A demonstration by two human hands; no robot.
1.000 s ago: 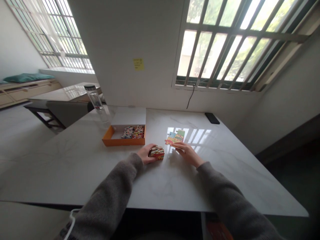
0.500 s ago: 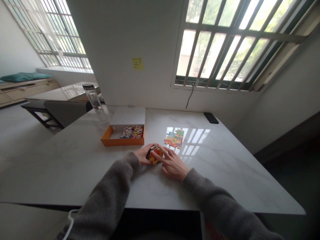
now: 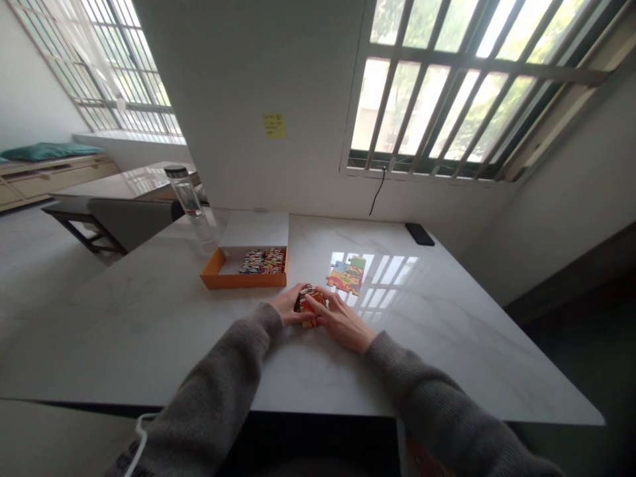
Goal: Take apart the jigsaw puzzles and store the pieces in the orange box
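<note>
Though many, pieces (image 3: 307, 307) inside left grip (image 3: 288, 308)

I look into what seems a sitting or study room, though whether in a home or a shared building I can't tell. I see a low pale-wood bench with drawers (image 3: 59, 177), a flat teal cushion (image 3: 54, 152) on it, a sheer white curtain (image 3: 84, 46) by a thin-barred window (image 3: 139, 66), a square yellow paper note (image 3: 274, 126) on the white wall (image 3: 308, 165), and a glossy marble-patterned counter (image 3: 149, 318).
</note>
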